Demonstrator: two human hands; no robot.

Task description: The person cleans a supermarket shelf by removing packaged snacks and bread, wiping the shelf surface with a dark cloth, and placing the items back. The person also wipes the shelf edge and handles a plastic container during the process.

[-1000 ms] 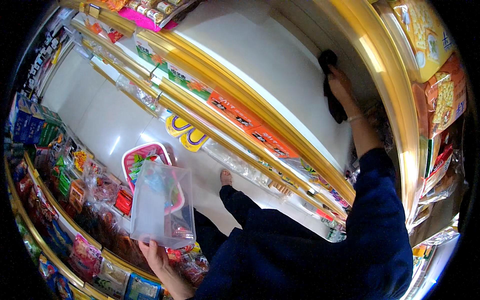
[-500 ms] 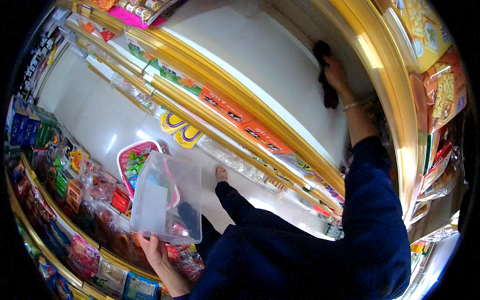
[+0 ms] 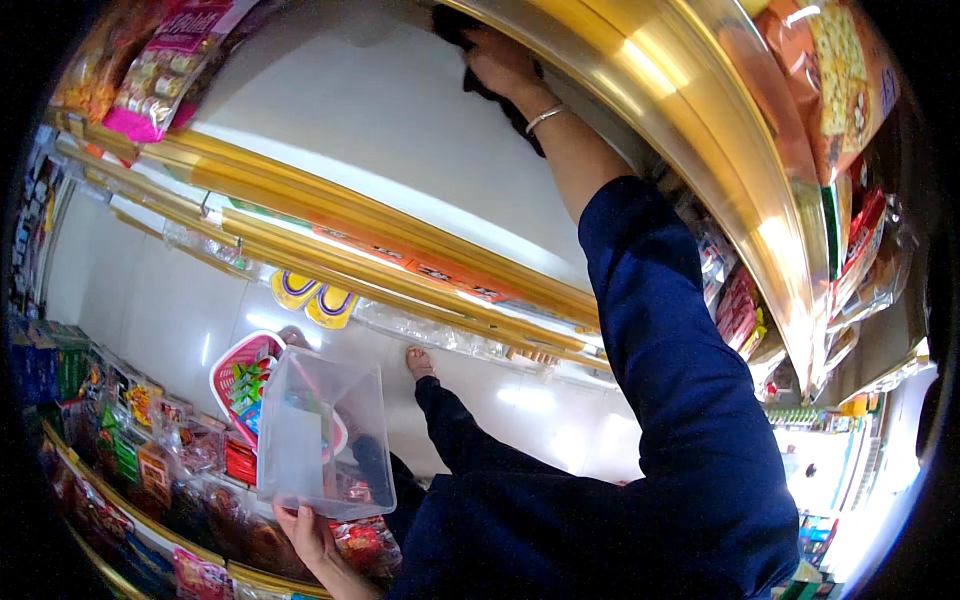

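Note:
My right hand (image 3: 503, 68) presses a dark cloth (image 3: 455, 24) onto a white shelf board (image 3: 350, 120); the cloth's loose end trails beside the wrist, and a bracelet circles that wrist. The fingers are closed over the cloth and partly lost against it. Lower down, my left hand (image 3: 308, 535) grips the bottom edge of a clear plastic bin (image 3: 350, 430), which is held tilted over the aisle. A pale patch shows on the bin's wall, and I see nothing lying in it.
A pink basket (image 3: 226, 385) with green and blue packets stands on the floor behind the bin. Gold shelf edges (image 3: 380, 205) run across the middle. Snack bags (image 3: 172, 70) lie at the shelf's far left. Cracker packs (image 3: 835, 80) hang at right; packaged goods (image 3: 150, 470) fill the left shelves.
My right hand has slid the cloth leftward and farther along the shelf board. The view has shifted with it. My left hand still holds the bin in nearly the same place.

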